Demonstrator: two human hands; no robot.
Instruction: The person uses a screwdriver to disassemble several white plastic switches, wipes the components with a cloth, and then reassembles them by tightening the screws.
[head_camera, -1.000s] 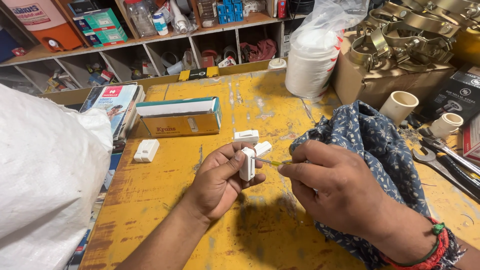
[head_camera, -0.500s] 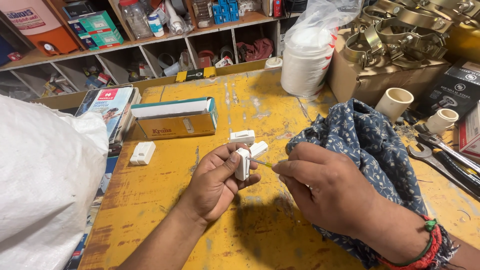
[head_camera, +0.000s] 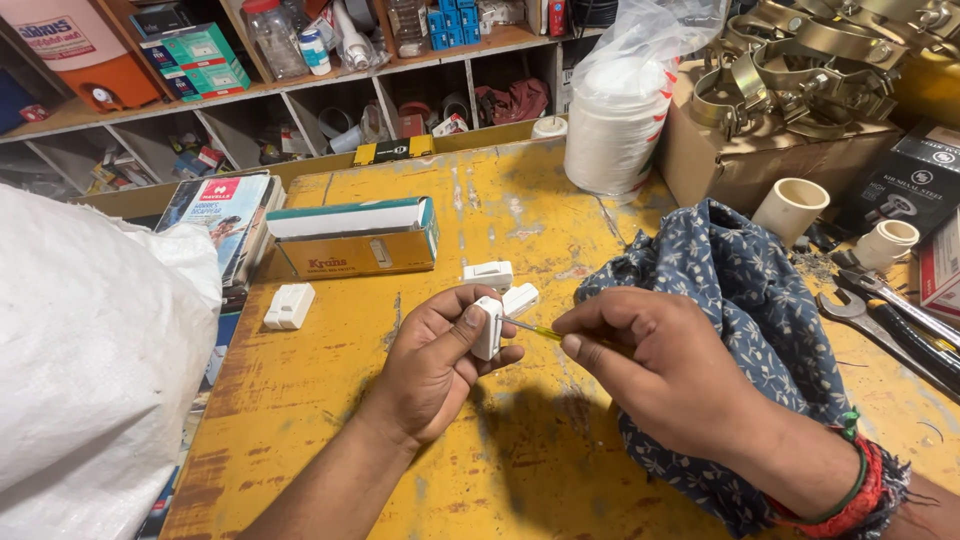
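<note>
Pinching white plastic piece (head_camera: 487, 327) upright: left hand (head_camera: 435, 360); right hand (head_camera: 660, 370) clamps screwdriver (head_camera: 535, 330) against it.

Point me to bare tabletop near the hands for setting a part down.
Free: yellow table between the white sack, the lone white part and the left hand; also the strip between the green-and-tan box and the plastic-wrapped stack. Crowded: right side, with blue cloth, wrenches, pipe fittings.
</note>
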